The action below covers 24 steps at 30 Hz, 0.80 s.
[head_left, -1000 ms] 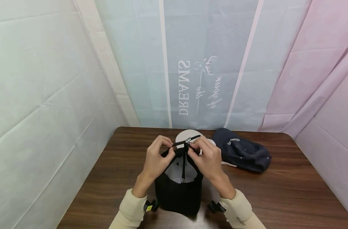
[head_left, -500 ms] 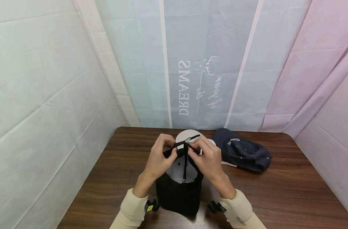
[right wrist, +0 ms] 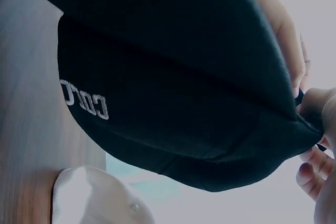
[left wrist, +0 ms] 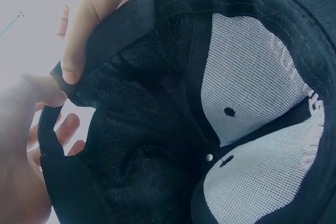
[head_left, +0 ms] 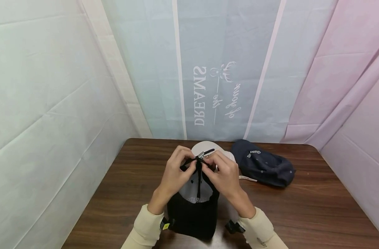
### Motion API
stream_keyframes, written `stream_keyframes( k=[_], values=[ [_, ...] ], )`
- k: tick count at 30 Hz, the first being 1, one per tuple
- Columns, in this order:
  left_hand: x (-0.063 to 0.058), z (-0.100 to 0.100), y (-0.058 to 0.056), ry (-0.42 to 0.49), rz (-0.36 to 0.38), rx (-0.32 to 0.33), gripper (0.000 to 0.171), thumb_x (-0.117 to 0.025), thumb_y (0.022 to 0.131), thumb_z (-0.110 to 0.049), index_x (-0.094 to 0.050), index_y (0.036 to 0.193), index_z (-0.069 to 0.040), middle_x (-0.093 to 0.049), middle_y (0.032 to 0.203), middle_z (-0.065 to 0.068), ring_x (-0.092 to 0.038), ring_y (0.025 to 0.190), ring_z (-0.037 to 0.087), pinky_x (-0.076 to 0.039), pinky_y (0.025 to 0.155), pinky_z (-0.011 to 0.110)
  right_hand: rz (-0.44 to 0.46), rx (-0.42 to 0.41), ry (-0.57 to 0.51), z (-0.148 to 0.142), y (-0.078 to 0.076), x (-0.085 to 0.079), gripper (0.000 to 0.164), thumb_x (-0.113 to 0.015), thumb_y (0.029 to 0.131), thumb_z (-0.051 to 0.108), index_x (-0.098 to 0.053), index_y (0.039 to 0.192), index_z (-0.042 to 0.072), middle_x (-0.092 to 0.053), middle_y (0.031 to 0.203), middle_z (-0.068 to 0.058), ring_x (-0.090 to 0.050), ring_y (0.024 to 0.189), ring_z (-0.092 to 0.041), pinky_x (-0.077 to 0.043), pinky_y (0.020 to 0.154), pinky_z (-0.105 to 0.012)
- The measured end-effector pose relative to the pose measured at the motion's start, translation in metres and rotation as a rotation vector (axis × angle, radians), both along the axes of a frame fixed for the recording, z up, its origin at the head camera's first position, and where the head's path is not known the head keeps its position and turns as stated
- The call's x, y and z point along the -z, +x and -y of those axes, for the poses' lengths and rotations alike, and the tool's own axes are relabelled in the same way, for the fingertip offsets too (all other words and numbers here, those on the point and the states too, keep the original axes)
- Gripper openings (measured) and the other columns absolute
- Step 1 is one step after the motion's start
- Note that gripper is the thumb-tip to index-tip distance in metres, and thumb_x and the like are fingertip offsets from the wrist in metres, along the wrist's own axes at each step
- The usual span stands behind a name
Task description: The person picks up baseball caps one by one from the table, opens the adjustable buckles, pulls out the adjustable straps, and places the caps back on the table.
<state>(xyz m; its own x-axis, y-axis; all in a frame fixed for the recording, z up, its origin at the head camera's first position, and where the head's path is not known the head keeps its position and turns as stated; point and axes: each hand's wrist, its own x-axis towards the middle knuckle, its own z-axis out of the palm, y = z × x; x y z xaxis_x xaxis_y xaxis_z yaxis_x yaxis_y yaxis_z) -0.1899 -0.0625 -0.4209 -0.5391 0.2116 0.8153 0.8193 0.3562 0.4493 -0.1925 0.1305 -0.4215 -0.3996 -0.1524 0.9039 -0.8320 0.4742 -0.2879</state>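
Note:
A black baseball cap (head_left: 192,214) is held upside down between both hands, brim toward the person. At the back strap, near a small metal buckle (head_left: 201,155), my left hand (head_left: 173,174) pinches the band between thumb and fingers. Just across from it my right hand (head_left: 225,176) pinches the cap's other back edge; the fingertips of both hands nearly meet. A short strap tail (head_left: 209,151) sticks out beyond the buckle. Pale mesh lining (left wrist: 252,66) shows inside the crown in the left wrist view. White lettering (right wrist: 86,100) appears on its outside in the right wrist view.
Behind the hands lies a white cap (head_left: 205,146), partly hidden by them. To its right a navy cap (head_left: 264,166) rests on the brown wooden table (head_left: 317,204). A pale printed curtain (head_left: 164,86) hangs along the table's back edge.
My left hand has moved right, toward the right hand, and the gap under the strap has narrowed. Buckle and strap tail have shifted slightly left. The other caps lie as before.

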Motion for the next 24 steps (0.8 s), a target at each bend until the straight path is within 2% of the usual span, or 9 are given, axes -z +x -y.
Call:
stream_keyframes(
  k=[3, 7, 12, 24],
  values=[
    [-0.0005, -0.0007, -0.0001, 0.022, -0.016, -0.01, 0.019, -0.071, 0.094, 0.009, -0.066, 0.101, -0.008, -0.063, 0.11, 0.009, -0.062, 0.089, 0.017, -0.058, 0.071, 0.03, -0.009, 0.001, 0.002, 0.0015, 0.0001, 0.0004, 0.017, -0.079, 0.083, 0.0, -0.067, 0.081, 0.013, -0.066, 0.081, 0.002, -0.055, 0.058, -0.008, -0.043, 0.052, -0.019],
    [-0.0007, -0.0004, -0.0002, 0.027, -0.045, -0.034, 0.02, -0.071, 0.092, 0.01, -0.066, 0.1, -0.007, -0.065, 0.107, 0.008, -0.064, 0.09, 0.017, -0.057, 0.076, 0.024, -0.009, 0.015, 0.002, 0.0026, 0.0005, 0.0003, 0.017, -0.079, 0.084, 0.002, -0.067, 0.081, 0.014, -0.065, 0.079, 0.003, -0.055, 0.057, -0.007, -0.042, 0.052, -0.019],
    [-0.0008, 0.0007, -0.0005, 0.028, -0.061, -0.047, 0.02, -0.072, 0.091, 0.01, -0.066, 0.099, -0.008, -0.066, 0.105, 0.006, -0.065, 0.091, 0.017, -0.058, 0.082, 0.024, -0.013, 0.016, -0.002, 0.0038, 0.0007, 0.0004, 0.017, -0.079, 0.083, 0.002, -0.066, 0.08, 0.013, -0.064, 0.078, 0.003, -0.055, 0.058, -0.007, -0.042, 0.053, -0.019],
    [0.0003, 0.0039, 0.0001, 0.047, -0.069, -0.016, 0.023, -0.07, 0.09, 0.013, -0.064, 0.099, -0.007, -0.064, 0.101, 0.006, -0.063, 0.089, 0.016, -0.058, 0.078, 0.024, -0.021, 0.005, 0.004, 0.008, 0.001, -0.0011, 0.018, -0.078, 0.084, 0.002, -0.064, 0.079, 0.013, -0.062, 0.077, 0.003, -0.054, 0.058, -0.007, -0.041, 0.053, -0.019]
  ],
)
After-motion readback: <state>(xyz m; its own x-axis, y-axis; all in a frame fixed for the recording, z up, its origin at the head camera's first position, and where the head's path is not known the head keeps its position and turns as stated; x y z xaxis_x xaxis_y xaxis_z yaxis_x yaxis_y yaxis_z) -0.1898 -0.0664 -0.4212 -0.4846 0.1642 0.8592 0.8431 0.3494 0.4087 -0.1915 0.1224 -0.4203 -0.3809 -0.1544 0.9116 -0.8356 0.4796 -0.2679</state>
